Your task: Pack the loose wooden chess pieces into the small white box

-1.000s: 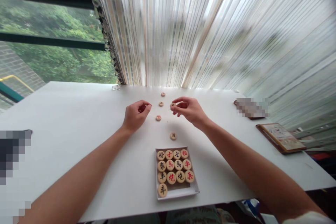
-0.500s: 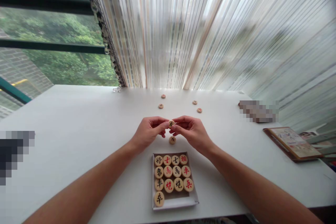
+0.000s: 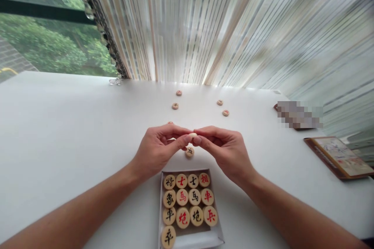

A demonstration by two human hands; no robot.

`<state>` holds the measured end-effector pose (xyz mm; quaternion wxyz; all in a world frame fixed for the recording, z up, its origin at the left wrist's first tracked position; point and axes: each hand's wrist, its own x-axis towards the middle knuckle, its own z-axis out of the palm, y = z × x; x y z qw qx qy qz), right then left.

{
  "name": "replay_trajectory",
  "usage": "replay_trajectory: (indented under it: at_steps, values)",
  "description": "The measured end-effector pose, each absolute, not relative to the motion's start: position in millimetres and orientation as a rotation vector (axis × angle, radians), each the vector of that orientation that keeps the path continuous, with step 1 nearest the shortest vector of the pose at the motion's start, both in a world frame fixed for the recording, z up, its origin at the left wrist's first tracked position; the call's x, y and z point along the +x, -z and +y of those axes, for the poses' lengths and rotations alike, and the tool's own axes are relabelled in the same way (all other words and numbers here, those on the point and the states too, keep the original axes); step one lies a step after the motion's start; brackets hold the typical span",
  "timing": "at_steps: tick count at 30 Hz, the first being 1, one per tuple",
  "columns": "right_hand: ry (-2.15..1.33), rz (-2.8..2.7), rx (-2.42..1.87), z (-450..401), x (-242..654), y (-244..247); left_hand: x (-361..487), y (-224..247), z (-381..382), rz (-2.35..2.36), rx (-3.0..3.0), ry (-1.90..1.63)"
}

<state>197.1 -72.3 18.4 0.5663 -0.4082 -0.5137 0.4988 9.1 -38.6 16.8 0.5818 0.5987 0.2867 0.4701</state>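
Observation:
A round wooden chess piece (image 3: 193, 135) is pinched between my left hand (image 3: 163, 146) and my right hand (image 3: 223, 148), with its pale edge toward me and its character out of sight. Just below the fingers, another piece with a black character (image 3: 189, 152) lies on the white table. Nearer to me sits a shallow white box (image 3: 209, 239) with rows of pieces marked in black and red. Its bottom row has one piece (image 3: 168, 237) at the left and bare box floor beside it.
Several loose pieces lie beyond my hands, including a red-marked one (image 3: 226, 113) and a dark-marked one (image 3: 175, 106); another is partly behind my left hand. A brown-framed board (image 3: 340, 157) is at the right. String curtains (image 3: 187, 27) hang behind the table.
The held piece has tilted, so its black character no longer shows. My view has moved closer and lower, and a piece now peeks out behind my left hand.

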Motion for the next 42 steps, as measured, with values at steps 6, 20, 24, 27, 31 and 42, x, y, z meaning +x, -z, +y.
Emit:
replay_trajectory:
  at_steps: [6,20,24,27,31,42]
  values:
    - [-1.201,-1.159,-0.959,-71,197,-17,11,-18,-41,0.68,1.437,-1.128]
    - [-1.423,-1.067,-0.957,-69,202,-12,10,-17,-39,0.655,1.177,-1.044]
    - [-1.407,-1.099,-0.953,-69,200,-12,9,-16,-40,0.645,1.127,-1.035]
    - [-1.41,-1.093,-0.962,-69,199,-14,9,-18,-41,0.65,1.178,-1.024]
    - [-1.417,-1.023,-0.976,-69,199,-16,11,-18,-43,0.661,1.311,-1.047]
    - [-1.43,-0.987,-0.998,-70,200,-17,9,-14,-52,0.643,1.648,-1.09]
